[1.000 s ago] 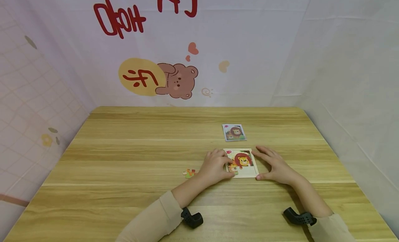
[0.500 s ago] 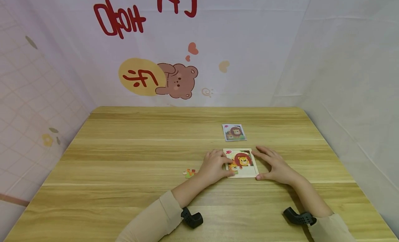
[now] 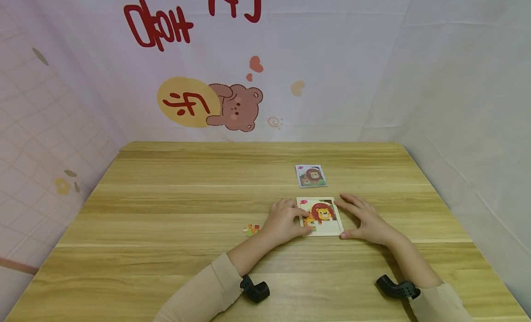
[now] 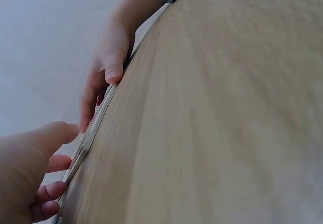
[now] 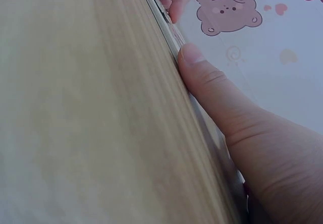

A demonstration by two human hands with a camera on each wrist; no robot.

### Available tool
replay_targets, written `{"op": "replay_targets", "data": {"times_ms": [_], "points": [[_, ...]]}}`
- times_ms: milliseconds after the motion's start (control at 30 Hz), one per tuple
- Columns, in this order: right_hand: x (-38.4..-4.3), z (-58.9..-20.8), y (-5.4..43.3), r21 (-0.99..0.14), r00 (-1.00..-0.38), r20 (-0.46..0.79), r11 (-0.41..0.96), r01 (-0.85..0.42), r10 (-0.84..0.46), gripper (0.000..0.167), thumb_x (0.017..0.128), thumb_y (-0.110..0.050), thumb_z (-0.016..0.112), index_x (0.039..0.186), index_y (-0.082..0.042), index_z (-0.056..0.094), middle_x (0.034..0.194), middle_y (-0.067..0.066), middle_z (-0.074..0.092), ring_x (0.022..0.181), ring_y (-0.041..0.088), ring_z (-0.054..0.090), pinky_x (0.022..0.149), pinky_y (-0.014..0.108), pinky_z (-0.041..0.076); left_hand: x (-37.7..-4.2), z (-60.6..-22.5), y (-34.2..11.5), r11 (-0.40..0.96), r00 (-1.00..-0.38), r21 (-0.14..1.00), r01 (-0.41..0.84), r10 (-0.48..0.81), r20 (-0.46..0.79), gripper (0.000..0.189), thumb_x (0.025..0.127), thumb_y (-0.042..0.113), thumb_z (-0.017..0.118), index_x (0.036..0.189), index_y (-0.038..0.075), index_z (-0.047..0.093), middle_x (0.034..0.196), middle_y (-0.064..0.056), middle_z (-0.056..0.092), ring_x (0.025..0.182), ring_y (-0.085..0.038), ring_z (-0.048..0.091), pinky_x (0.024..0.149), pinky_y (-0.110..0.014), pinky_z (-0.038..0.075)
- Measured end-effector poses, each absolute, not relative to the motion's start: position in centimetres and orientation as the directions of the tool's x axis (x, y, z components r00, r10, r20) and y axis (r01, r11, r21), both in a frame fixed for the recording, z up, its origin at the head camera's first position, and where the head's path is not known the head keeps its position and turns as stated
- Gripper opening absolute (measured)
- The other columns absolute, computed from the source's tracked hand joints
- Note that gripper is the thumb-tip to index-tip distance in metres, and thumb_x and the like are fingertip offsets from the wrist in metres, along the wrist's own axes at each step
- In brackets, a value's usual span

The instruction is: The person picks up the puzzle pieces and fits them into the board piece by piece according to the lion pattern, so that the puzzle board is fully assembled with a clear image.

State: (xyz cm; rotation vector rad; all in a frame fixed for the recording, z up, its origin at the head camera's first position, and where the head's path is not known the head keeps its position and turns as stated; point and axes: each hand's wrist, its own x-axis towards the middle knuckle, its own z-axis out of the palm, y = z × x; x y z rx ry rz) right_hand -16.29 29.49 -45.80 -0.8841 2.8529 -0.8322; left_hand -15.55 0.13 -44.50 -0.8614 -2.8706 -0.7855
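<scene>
A lion jigsaw puzzle (image 3: 322, 212) in a pale wooden tray (image 3: 327, 233) lies on the table, its lower right part bare. My left hand (image 3: 284, 222) is over the tray's left side, thumb and index finger pinching a puzzle piece (image 3: 313, 229) with orange and green on it at the lower left; the fingertips partly hide it. On the other side, my right hand (image 3: 369, 223) holds the tray by its right edge, thumb at the lower corner and index finger near the upper one. In the right wrist view the thumb (image 5: 212, 82) presses the tray's rim.
Loose puzzle pieces (image 3: 251, 229) lie on the table just left of my left forearm. Behind the tray is a small picture card (image 3: 311, 175) with the same lion scene. A printed cloth (image 3: 332, 50) hangs at the table's far edge.
</scene>
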Motion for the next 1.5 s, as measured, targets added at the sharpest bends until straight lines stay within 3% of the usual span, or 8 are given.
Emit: {"op": "replay_targets", "data": {"times_ms": [367, 667, 900, 1233, 1500], "points": [[-16.3, -45.7, 29.5, -0.508, -0.838, 0.111, 0.695, -0.51, -0.534, 0.092, 0.068, -0.051, 0.081, 0.144, -0.015, 0.044, 0.152, 0.016, 0.027, 0.136, 0.044, 0.018, 0.099, 0.067, 0.014, -15.5, -44.4, 0.1, 0.707, -0.835, 0.457, 0.54, 0.516, 0.19, 0.036, 0.077, 0.048, 0.077, 0.107, 0.028, 0.076, 0.081, 0.011, 0.046, 0.084, -0.009, 0.041, 0.079, -0.032, 0.031], [-16.2, -45.7, 29.6, -0.502, -0.837, 0.12, 0.694, -0.516, -0.535, 0.091, 0.068, -0.049, 0.082, 0.144, -0.013, 0.045, 0.151, 0.017, 0.028, 0.135, 0.045, 0.019, 0.098, 0.068, 0.014, -15.2, -44.1, 0.3, 0.762, -0.816, 0.295, 0.576, 0.556, 0.158, 0.038, 0.083, 0.053, 0.069, 0.114, 0.032, 0.072, 0.086, 0.008, 0.048, 0.086, -0.012, 0.042, 0.077, -0.033, 0.032], [-16.2, -45.8, 29.6, -0.499, -0.836, 0.117, 0.697, -0.516, -0.535, 0.091, 0.069, -0.05, 0.081, 0.144, -0.014, 0.045, 0.151, 0.017, 0.027, 0.135, 0.046, 0.019, 0.098, 0.068, 0.015, -15.3, -44.7, -0.2, 0.699, -0.82, 0.441, 0.563, 0.538, 0.193, 0.033, 0.081, 0.046, 0.074, 0.109, 0.029, 0.075, 0.084, 0.011, 0.047, 0.082, -0.009, 0.04, 0.079, -0.033, 0.031], [-16.4, -46.1, 29.5, -0.496, -0.84, 0.108, 0.704, -0.508, -0.531, 0.092, 0.069, -0.053, 0.08, 0.144, -0.015, 0.045, 0.152, 0.015, 0.026, 0.136, 0.046, 0.017, 0.099, 0.067, 0.014, -15.2, -44.1, -2.6, 0.616, -0.804, 0.525, 0.587, 0.516, 0.294, 0.028, 0.079, 0.038, 0.078, 0.103, 0.023, 0.077, 0.094, 0.009, 0.058, 0.092, -0.01, 0.048, 0.084, -0.038, 0.034], [-16.4, -46.1, 29.6, -0.501, -0.842, 0.109, 0.702, -0.505, -0.528, 0.092, 0.068, -0.053, 0.08, 0.144, -0.015, 0.044, 0.153, 0.015, 0.025, 0.136, 0.045, 0.016, 0.1, 0.067, 0.014, -14.6, -43.6, -6.2, 0.54, -0.799, 0.604, 0.586, 0.509, 0.32, 0.033, 0.078, 0.032, 0.08, 0.107, 0.018, 0.075, 0.085, 0.004, 0.056, 0.081, -0.008, 0.044, 0.081, -0.039, 0.032]]}}
